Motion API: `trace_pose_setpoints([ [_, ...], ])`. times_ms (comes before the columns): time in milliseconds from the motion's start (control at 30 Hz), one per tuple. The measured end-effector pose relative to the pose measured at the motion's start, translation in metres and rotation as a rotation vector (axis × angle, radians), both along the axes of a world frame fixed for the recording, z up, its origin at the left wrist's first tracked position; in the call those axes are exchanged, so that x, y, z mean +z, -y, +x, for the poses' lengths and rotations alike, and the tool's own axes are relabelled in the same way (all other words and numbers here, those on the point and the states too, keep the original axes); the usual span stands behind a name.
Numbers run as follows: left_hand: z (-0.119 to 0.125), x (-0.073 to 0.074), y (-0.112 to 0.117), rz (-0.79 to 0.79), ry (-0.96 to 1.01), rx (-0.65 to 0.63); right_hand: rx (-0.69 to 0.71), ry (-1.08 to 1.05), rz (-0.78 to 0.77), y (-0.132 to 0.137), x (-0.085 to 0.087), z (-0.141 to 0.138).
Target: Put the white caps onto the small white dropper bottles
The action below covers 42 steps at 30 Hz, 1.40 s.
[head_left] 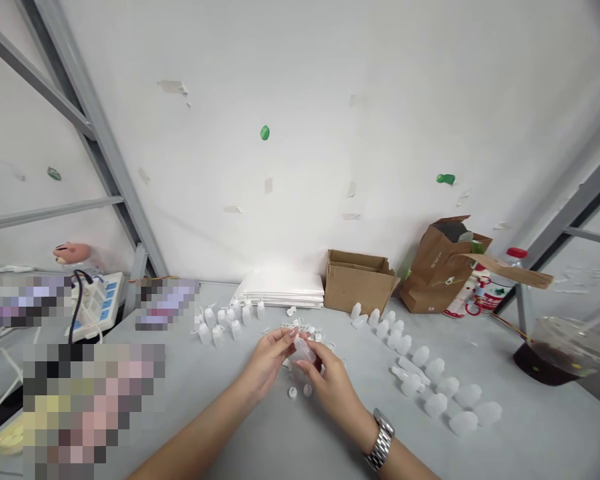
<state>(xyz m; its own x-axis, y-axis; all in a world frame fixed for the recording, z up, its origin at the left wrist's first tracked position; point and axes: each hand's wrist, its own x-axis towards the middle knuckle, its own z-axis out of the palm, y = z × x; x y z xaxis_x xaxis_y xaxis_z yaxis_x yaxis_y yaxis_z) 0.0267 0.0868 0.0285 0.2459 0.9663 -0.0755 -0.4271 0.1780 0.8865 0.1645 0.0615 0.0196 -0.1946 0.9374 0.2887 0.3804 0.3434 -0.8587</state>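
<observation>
My left grip (266,365) and right grip (334,389) close narrowly on a translucent bottle (303,350), held above the worktop (220,427). Its smooth, slippery plastic could slip free, dropping it onto the small caps (293,393) below and scattering them.

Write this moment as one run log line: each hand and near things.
left hand: holds translucent plastic bottle | right hand: holds same bottle | nearby: small white caps, rows of bottles

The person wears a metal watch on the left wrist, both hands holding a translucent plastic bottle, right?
No: the head view shows the metal watch on the right wrist. The left hand and right hand do hold the translucent plastic bottle.
</observation>
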Motion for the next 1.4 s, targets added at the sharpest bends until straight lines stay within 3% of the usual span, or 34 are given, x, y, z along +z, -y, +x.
trace_pose_setpoints([
  [133, -0.002, -0.001, 0.000, 0.005, -0.006, 0.021, 0.059, 0.058, 0.043, 0.001, -0.001, 0.002],
  [400, 0.002, 0.013, 0.013, 0.101, -0.098, -0.098, -0.052, 0.109, 0.110, 0.003, -0.008, 0.002],
  [567, -0.002, 0.012, 0.009, 0.067, -0.070, -0.001, 0.049, -0.084, -0.126, 0.003, 0.003, 0.000],
  [800, -0.002, 0.010, 0.009, -0.025, 0.063, -0.107, 0.392, -0.459, -0.488, -0.005, 0.002, 0.003],
  [867, -0.003, 0.011, 0.008, -0.048, 0.090, -0.157, 0.434, -0.503, -0.536, -0.005, 0.002, 0.002],
  [967, -0.004, 0.011, 0.007, -0.042, 0.056, -0.191, 0.345, -0.431, -0.478, -0.002, 0.003, 0.001],
  [1167, -0.002, 0.006, 0.006, -0.035, -0.009, -0.127, -0.095, 0.079, -0.010, 0.001, -0.003, 0.001],
  [1267, -0.001, 0.004, 0.006, -0.064, 0.024, -0.101, -0.140, 0.198, 0.088, 0.001, -0.006, 0.003],
  [1400, 0.000, 0.004, 0.007, -0.039, 0.051, -0.085, -0.090, 0.157, 0.020, 0.003, 0.000, 0.003],
])
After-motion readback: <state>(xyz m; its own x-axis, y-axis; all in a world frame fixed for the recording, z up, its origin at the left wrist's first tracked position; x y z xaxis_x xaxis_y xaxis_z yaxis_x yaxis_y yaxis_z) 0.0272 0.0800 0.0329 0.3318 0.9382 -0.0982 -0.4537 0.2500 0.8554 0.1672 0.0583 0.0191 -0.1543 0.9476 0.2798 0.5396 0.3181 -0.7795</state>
